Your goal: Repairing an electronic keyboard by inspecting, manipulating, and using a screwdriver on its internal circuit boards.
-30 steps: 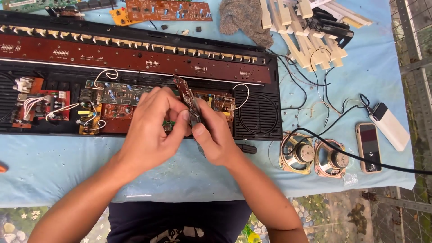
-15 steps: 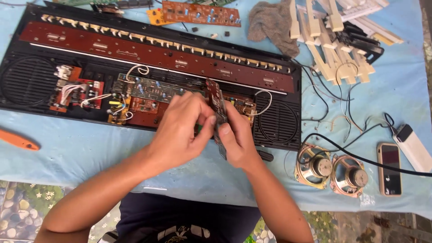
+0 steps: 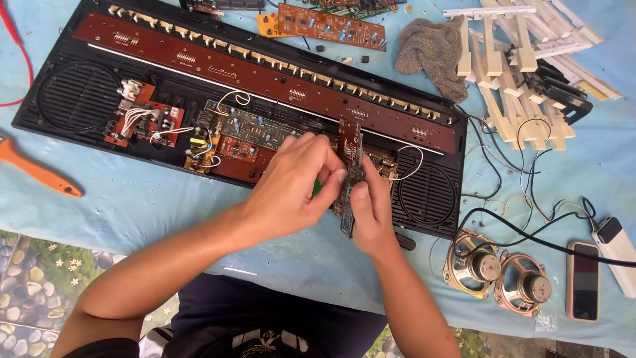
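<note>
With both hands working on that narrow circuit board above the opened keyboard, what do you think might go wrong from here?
The narrow circuit board is pinched upright between the left hand and right hand; twisting it might crack it. The thin white wires beside it on the keyboard case could snag or tear loose. If the grip slips, the board may drop onto the exposed main board.

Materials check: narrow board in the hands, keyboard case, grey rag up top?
Narrow circuit board, pinched by left hand and right hand: looks like brown phenolic laminate, matte, with soldered parts.
Keyboard case: probably moulded black plastic, going by its slotted speaker grilles and dull sheen.
Grey rag: knit or terry cloth, with a fuzzy, crumpled surface.
</note>
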